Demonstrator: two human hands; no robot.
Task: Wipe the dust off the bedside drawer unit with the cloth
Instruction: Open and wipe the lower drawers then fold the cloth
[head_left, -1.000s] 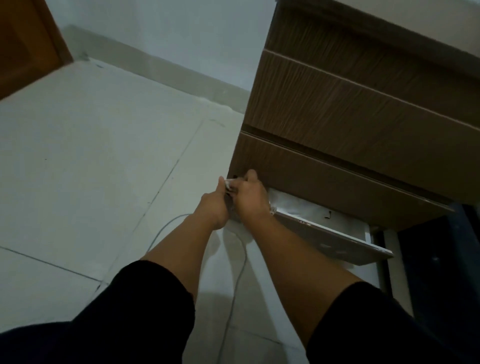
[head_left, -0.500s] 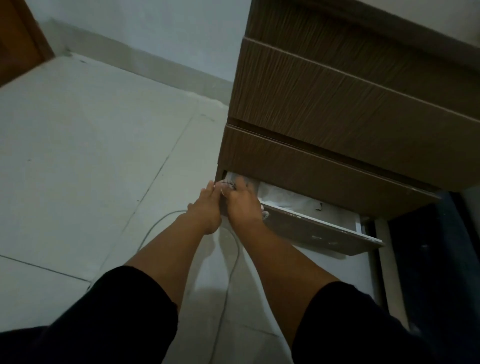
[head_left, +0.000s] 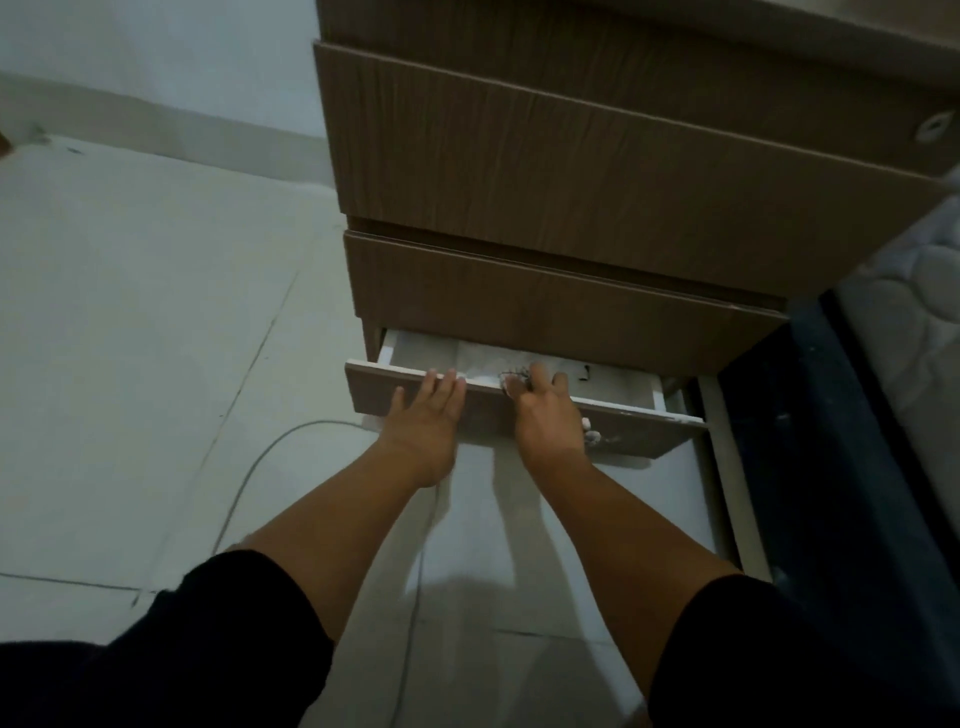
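Both hands rest on the bedside drawer unit (head_left: 545, 171)'s open bottom drawer (head_left: 498, 410), lying crosswise: left hand (head_left: 426, 410) flat, right hand (head_left: 545, 410) gripping the cloth (head_left: 589, 434).

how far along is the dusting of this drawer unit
Done: the bottom drawer is pulled partly open. In hand: the left hand lies flat on its front edge, while the right hand grips that edge with a whitish cloth bunched under it. Left: grey dust still lies inside the drawer; whether the upper drawer fronts have been wiped cannot be told.
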